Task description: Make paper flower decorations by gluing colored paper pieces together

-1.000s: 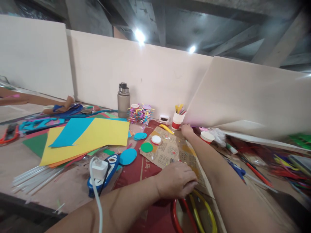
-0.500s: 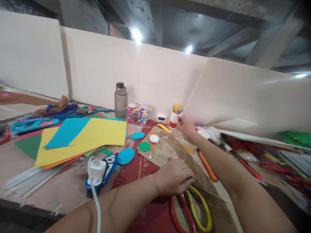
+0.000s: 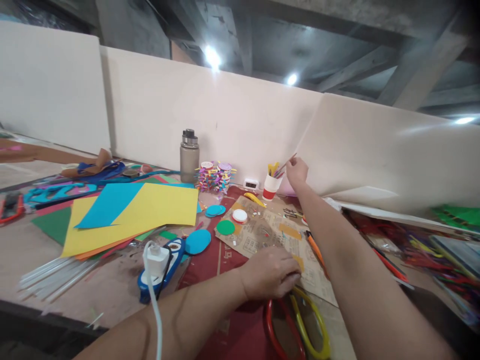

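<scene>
My right hand [image 3: 297, 172] reaches to the back of the table, its fingers pinched on a thin brownish stick [image 3: 290, 159] that slants over a white-and-red paper cup [image 3: 271, 188]. Yellow-handled and other slim tools stand in that cup. Near the front, my left hand [image 3: 272, 272] is closed with fingers curled under; whatever it holds is hidden. Just below it lie large loop handles, one red [image 3: 270, 325] and one yellow [image 3: 323, 332], apparently scissors with blades out of sight. Beyond the left hand, a white round lid [image 3: 239, 216] and a green disc [image 3: 225, 227] rest on printed brown cardboard [image 3: 258, 235].
Left are coloured sheets [image 3: 168, 205], blue discs [image 3: 198, 242], a blue power strip [image 3: 173, 260] with a cabled white plug, and clear sticks [image 3: 56, 275]. A bottle [image 3: 189, 157], two clip-covered stacks [image 3: 224, 175] and a small clock [image 3: 251, 184] stand behind. An orange cutter [image 3: 315, 252] lies near my right forearm.
My right hand has risen from beside the cup and now has a thin stick in its fingers. The cup leans slightly. My left hand stays nearly in place.
</scene>
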`<control>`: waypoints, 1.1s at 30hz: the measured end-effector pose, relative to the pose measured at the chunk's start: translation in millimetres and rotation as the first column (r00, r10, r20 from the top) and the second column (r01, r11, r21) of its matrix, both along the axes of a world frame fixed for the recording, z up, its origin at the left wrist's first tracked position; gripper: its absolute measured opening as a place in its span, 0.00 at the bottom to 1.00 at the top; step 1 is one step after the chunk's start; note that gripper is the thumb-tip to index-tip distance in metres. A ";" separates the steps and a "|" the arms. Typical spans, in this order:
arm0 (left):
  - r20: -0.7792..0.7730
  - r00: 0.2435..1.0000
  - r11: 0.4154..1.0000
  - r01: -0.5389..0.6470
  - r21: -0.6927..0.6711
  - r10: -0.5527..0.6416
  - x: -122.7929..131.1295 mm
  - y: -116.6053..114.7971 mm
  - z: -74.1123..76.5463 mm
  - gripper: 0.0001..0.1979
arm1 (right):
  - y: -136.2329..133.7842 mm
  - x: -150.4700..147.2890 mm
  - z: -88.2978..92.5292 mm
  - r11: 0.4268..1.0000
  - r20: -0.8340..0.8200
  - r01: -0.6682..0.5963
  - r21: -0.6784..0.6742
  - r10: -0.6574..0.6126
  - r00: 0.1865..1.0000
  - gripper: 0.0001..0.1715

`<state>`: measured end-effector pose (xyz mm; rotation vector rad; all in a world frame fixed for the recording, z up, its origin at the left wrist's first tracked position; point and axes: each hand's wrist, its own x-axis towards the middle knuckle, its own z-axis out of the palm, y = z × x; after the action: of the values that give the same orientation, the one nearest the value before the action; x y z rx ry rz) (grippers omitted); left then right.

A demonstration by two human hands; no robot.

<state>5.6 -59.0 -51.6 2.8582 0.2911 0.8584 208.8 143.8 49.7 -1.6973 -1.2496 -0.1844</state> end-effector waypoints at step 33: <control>0.089 0.960 0.948 -0.241 -0.209 0.264 -5.6 15.8 6.9 0.21 | -194.1 -30.5 -78.7 0.929 -0.107 -0.305 -0.209 0.288 0.952 0.11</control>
<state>0.0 -43.2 -44.7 2.6121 0.6994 0.9752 178.3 -50.3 -29.0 -1.6593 -1.4961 0.2079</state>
